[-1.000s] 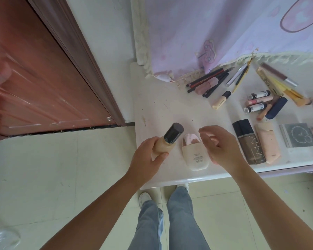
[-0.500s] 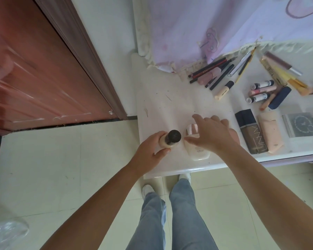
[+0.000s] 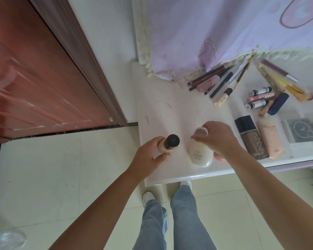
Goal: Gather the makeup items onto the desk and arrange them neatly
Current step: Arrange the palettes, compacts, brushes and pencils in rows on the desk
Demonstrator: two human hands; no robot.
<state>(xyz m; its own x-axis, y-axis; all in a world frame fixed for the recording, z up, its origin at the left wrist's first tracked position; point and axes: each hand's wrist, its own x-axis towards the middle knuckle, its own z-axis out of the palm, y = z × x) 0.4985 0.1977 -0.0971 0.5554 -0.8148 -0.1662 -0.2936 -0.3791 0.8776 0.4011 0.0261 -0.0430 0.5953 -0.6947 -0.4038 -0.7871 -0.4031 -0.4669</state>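
1. Makeup bottle with a dark cap (image 3: 170,144) now stands up near the desk's (image 3: 163,112) front left corner. It was tipped a moment ago.
2. The left hand (image 3: 148,157) holds it tight.
3. The right hand (image 3: 219,139) has curled round the white bottle (image 3: 199,152), ready to line it up.
4. Bare desk lies behind, pencils (image 3: 211,79) at the back edge.

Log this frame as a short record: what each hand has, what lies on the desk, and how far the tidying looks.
left hand: grips black-capped bottle, standing on desk
right hand: holds white bottle near its cap, bottle lying flat
beside: brown bottle, pink tube
rear: pencils, small tubes
progress: most items laid in groups; two bottles not yet placed
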